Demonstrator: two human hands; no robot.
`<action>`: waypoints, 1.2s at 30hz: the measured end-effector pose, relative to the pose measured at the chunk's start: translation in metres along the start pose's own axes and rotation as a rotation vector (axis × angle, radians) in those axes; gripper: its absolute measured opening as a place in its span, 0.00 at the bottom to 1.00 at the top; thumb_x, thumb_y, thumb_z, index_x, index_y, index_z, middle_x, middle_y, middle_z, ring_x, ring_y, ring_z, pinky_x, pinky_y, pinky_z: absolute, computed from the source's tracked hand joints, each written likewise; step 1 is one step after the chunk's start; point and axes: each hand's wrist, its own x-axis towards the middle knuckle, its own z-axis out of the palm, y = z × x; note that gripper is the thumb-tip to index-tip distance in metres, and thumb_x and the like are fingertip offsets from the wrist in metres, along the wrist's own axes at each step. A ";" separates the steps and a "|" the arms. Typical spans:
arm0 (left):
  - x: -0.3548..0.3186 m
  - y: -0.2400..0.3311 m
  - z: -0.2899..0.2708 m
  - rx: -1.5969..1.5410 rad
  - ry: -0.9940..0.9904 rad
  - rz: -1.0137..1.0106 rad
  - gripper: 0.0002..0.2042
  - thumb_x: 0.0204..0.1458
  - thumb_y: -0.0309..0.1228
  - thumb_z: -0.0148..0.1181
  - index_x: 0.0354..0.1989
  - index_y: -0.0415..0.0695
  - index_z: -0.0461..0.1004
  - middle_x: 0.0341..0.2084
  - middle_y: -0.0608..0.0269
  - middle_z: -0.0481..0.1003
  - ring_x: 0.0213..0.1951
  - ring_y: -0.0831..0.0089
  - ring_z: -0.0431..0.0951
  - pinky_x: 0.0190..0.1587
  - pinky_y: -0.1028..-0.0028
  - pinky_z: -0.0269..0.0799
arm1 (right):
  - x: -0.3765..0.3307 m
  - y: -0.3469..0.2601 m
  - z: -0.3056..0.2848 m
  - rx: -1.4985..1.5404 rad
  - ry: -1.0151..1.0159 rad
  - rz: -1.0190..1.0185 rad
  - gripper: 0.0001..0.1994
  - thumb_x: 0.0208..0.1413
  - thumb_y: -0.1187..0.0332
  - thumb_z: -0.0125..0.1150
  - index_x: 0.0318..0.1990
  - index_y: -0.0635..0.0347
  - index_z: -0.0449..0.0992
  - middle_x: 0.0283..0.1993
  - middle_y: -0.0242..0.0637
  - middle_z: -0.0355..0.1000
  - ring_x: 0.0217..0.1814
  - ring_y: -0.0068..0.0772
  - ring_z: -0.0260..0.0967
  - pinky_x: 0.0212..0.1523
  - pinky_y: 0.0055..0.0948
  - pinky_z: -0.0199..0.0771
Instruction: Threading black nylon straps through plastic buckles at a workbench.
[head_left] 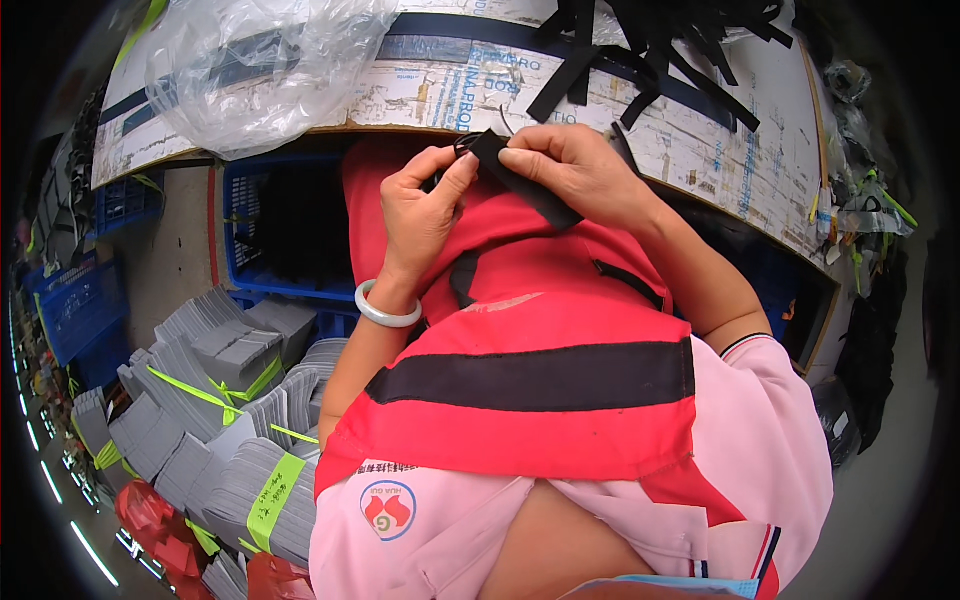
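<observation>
Just beyond the table's near edge, over my red apron, both hands work on one black strap [530, 190]. My right hand [590, 175] pinches its upper part between thumb and fingers, and the loose end hangs down toward my lap. Close by on the left, my left hand [428, 200] is closed at the strap's top end, thumb against forefinger. A small dark looped piece [464, 146] shows at those fingertips; its kind I cannot make out. A pale bangle [388, 308] circles my left wrist.
More black straps [650, 60] lie heaped at the table's [420, 100] far right. A crumpled clear plastic bag [265, 80] hangs over its left edge. Below left are a blue crate [240, 190] and stacked grey pieces [235, 350] tied with lime ribbon. Red bags [150, 515] sit lower left.
</observation>
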 end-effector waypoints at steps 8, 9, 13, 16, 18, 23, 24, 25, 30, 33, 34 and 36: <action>-0.001 -0.011 -0.012 0.376 0.072 0.466 0.06 0.52 0.22 0.63 0.37 0.35 0.78 0.21 0.67 0.71 0.22 0.81 0.67 0.23 0.79 0.60 | 0.012 0.005 0.030 0.422 -0.004 0.138 0.14 0.64 0.59 0.53 0.34 0.60 0.76 0.21 0.22 0.65 0.20 0.10 0.59 0.18 0.14 0.58; -0.001 -0.007 -0.011 0.412 0.081 0.493 0.06 0.50 0.21 0.63 0.37 0.36 0.78 0.22 0.64 0.71 0.22 0.78 0.68 0.23 0.77 0.61 | 0.013 0.001 0.032 0.493 0.003 0.128 0.14 0.64 0.59 0.54 0.35 0.61 0.76 0.21 0.23 0.66 0.20 0.11 0.60 0.18 0.14 0.59; -0.001 -0.008 -0.015 0.487 0.110 0.542 0.06 0.49 0.21 0.64 0.35 0.36 0.77 0.22 0.60 0.73 0.23 0.72 0.71 0.25 0.75 0.65 | 0.020 0.014 0.042 0.554 0.099 0.041 0.13 0.62 0.59 0.57 0.40 0.62 0.76 0.21 0.26 0.69 0.19 0.14 0.64 0.18 0.15 0.63; -0.004 -0.015 -0.018 0.617 0.077 0.624 0.07 0.48 0.21 0.65 0.36 0.36 0.77 0.22 0.59 0.73 0.23 0.70 0.72 0.25 0.74 0.66 | 0.023 0.028 0.047 0.526 0.107 0.036 0.14 0.62 0.59 0.58 0.42 0.62 0.76 0.22 0.27 0.70 0.19 0.15 0.65 0.19 0.15 0.65; -0.003 -0.021 -0.022 0.633 0.058 0.655 0.06 0.49 0.21 0.64 0.36 0.36 0.77 0.22 0.60 0.73 0.23 0.72 0.73 0.24 0.76 0.66 | 0.023 0.026 0.048 0.532 0.065 0.047 0.15 0.61 0.58 0.58 0.44 0.63 0.76 0.23 0.28 0.70 0.19 0.15 0.65 0.20 0.16 0.66; -0.009 -0.004 -0.022 -0.301 0.053 -0.149 0.10 0.58 0.31 0.59 0.39 0.36 0.77 0.23 0.69 0.74 0.19 0.86 0.68 0.17 0.87 0.58 | 0.026 0.020 0.045 0.625 0.010 0.074 0.15 0.60 0.60 0.60 0.47 0.63 0.76 0.29 0.29 0.72 0.30 0.16 0.68 0.34 0.16 0.69; -0.008 -0.008 -0.024 -0.301 0.056 -0.149 0.10 0.58 0.31 0.59 0.39 0.36 0.77 0.23 0.69 0.74 0.19 0.86 0.68 0.17 0.87 0.58 | 0.026 0.019 0.048 0.624 0.043 0.025 0.14 0.60 0.61 0.60 0.47 0.62 0.76 0.30 0.29 0.72 0.34 0.16 0.68 0.38 0.17 0.69; -0.007 -0.015 -0.029 -0.386 0.013 -0.250 0.11 0.59 0.33 0.59 0.40 0.36 0.77 0.23 0.67 0.74 0.19 0.86 0.67 0.16 0.86 0.57 | 0.027 0.022 0.048 0.542 -0.018 -0.033 0.11 0.60 0.63 0.60 0.44 0.61 0.78 0.35 0.29 0.72 0.39 0.18 0.68 0.44 0.19 0.68; -0.008 -0.011 -0.028 -0.205 0.123 -0.188 0.09 0.56 0.31 0.62 0.37 0.37 0.79 0.16 0.69 0.71 0.14 0.86 0.63 0.14 0.85 0.54 | 0.020 0.010 0.058 0.284 0.286 -0.596 0.07 0.57 0.69 0.63 0.40 0.60 0.79 0.37 0.31 0.72 0.36 0.18 0.67 0.36 0.17 0.67; -0.009 -0.007 -0.026 -0.193 0.211 -0.118 0.08 0.55 0.30 0.63 0.34 0.37 0.80 0.14 0.70 0.71 0.13 0.87 0.63 0.14 0.85 0.54 | 0.015 -0.005 0.051 0.362 0.164 -0.235 0.06 0.57 0.72 0.62 0.41 0.61 0.78 0.28 0.28 0.71 0.23 0.15 0.65 0.23 0.15 0.64; -0.010 -0.006 -0.026 -0.176 0.222 -0.083 0.08 0.55 0.30 0.63 0.35 0.36 0.80 0.15 0.70 0.71 0.14 0.87 0.64 0.15 0.85 0.55 | 0.019 -0.005 0.050 0.259 0.128 -0.090 0.06 0.57 0.73 0.61 0.41 0.61 0.78 0.24 0.28 0.70 0.19 0.14 0.63 0.19 0.15 0.63; -0.013 -0.009 -0.027 -0.119 0.228 -0.033 0.08 0.54 0.29 0.64 0.36 0.36 0.80 0.16 0.70 0.72 0.16 0.87 0.65 0.17 0.85 0.56 | 0.022 -0.002 0.049 0.247 0.071 -0.050 0.09 0.56 0.73 0.61 0.44 0.64 0.74 0.21 0.28 0.68 0.17 0.15 0.63 0.18 0.17 0.63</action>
